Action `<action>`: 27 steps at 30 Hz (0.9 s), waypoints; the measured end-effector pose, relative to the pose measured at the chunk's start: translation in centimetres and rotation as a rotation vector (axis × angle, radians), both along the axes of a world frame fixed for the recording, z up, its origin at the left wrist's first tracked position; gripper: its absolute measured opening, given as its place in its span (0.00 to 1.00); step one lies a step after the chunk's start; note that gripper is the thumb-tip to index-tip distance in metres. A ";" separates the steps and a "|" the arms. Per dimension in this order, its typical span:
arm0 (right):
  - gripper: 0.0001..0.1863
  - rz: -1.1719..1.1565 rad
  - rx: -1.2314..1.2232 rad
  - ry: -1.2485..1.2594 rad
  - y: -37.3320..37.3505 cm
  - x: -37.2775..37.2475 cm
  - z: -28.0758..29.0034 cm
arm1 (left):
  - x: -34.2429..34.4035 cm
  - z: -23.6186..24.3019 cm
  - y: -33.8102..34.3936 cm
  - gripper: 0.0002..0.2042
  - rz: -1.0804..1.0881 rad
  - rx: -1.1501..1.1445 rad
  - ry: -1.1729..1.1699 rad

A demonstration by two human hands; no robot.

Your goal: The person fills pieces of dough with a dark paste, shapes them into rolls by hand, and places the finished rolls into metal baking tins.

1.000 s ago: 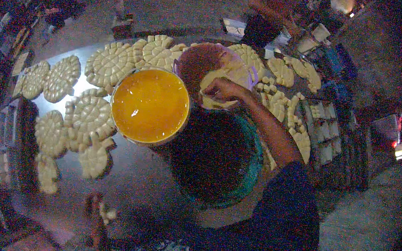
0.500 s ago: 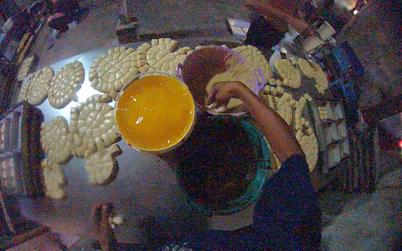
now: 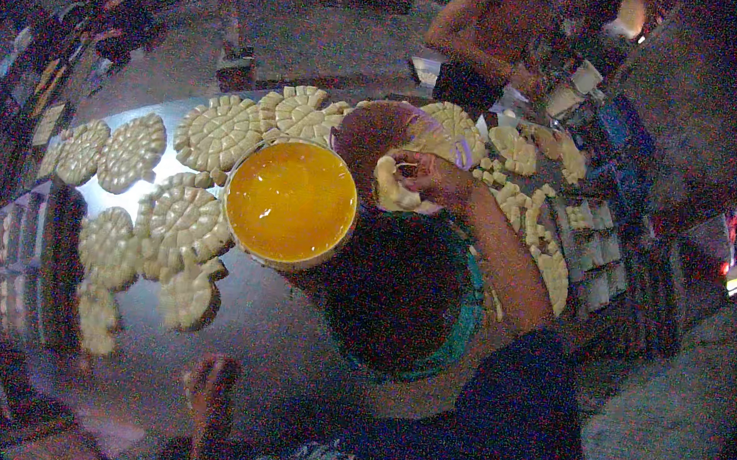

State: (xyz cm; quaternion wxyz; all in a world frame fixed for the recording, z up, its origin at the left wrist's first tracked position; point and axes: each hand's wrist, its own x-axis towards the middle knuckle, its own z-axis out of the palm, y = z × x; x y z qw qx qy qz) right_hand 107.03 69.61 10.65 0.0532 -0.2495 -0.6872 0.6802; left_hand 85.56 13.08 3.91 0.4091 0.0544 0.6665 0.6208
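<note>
My right hand (image 3: 438,182) is closed on a soft, pale lump of dough (image 3: 391,187), held over the near edge of a purple-rimmed tub (image 3: 379,132). Just nearer stands a dark-bottomed teal basin (image 3: 465,317), its inside too dark to make out. To the left of both is a round bucket filled with glossy orange-yellow liquid (image 3: 291,199). Low over the near side of the metal table (image 3: 256,362), my left hand (image 3: 215,377) has its fingers curled in. Whatever lies in them, if anything, is hidden.
Rounds of dough cut into segments (image 3: 222,132) cover the table's left and far sides. Small dough pieces (image 3: 528,211) lie at the right, beside trays of dough (image 3: 596,240). A dark rack (image 3: 37,267) stands at the left. Another person (image 3: 496,37) is beyond the table.
My right hand has come up from inside the tub with a lump of dough. My left hand has risen slightly; the small pale piece seen at it before no longer shows.
</note>
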 end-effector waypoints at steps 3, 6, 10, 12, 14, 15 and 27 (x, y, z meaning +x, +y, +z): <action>0.30 -0.091 -0.136 0.236 -9.6 0.5 2.3 | 2.6 5.0 5.5 0.14 -0.254 0.147 -0.237; 0.31 -0.133 -0.280 0.405 -20.8 0.2 1.2 | 5.0 4.5 8.5 0.19 -0.443 0.344 -0.428; 0.31 -0.189 -0.419 0.493 -32.6 1.2 -1.1 | 6.2 5.4 8.7 0.20 -0.542 0.592 -0.588; 0.31 -0.169 -0.477 0.492 -35.7 1.5 -2.6 | 6.4 4.1 6.0 0.18 -0.473 0.603 -0.669; 0.32 -0.121 -0.526 0.491 -37.4 1.9 -4.9 | 6.5 3.2 3.6 0.16 -0.402 0.528 -0.695; 0.32 -0.086 -0.549 0.478 -37.3 1.9 -6.6 | 6.5 2.6 2.5 0.15 -0.396 0.501 -0.676; 0.24 -0.311 -0.243 0.409 -46.6 -4.6 -0.6 | 0.8 9.6 -1.6 0.14 -0.106 0.497 -0.814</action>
